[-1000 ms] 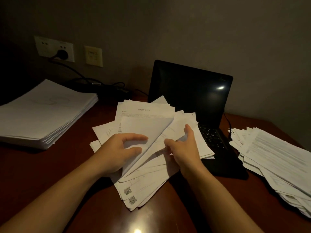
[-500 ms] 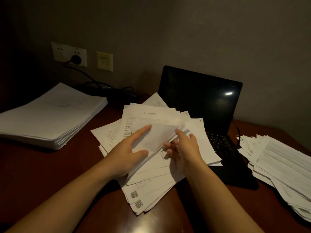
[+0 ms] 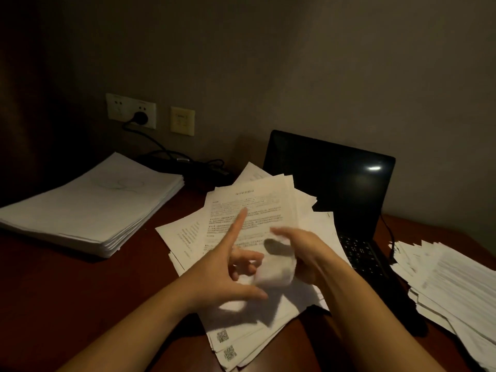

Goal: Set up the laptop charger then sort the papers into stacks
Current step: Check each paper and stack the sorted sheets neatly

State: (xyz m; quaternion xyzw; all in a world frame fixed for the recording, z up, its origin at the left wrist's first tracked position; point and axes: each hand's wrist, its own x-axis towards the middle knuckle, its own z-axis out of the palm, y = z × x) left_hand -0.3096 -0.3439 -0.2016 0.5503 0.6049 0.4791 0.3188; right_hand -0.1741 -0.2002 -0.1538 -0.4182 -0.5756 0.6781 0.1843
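A loose pile of printed papers [image 3: 255,205] lies fanned out at the desk's middle, partly over the open black laptop [image 3: 330,178]. Above the pile, my right hand [image 3: 306,253] grips a blurred, curled white sheet [image 3: 273,275]. My left hand [image 3: 228,267] is beside it with index finger and thumb stretched out and the other fingers loosely bent against the sheet. A neat stack of papers [image 3: 88,205] sits at the left, and a rougher stack [image 3: 451,277] at the right. The charger's black plug [image 3: 141,118] is in the wall outlet, and its cable [image 3: 161,146] runs down behind the desk.
The dark wooden desk [image 3: 67,291] stands against a wall in dim light. A second wall plate [image 3: 182,120] is next to the outlet. A thin black cable [image 3: 386,232] hangs at the laptop's right side. Black cables and a charger brick [image 3: 188,163] lie behind the left stack.
The top sheet has come off the pile and curled up toward my right hand, which now grips it. My left hand's fingers have opened off it. The view tilted downward.
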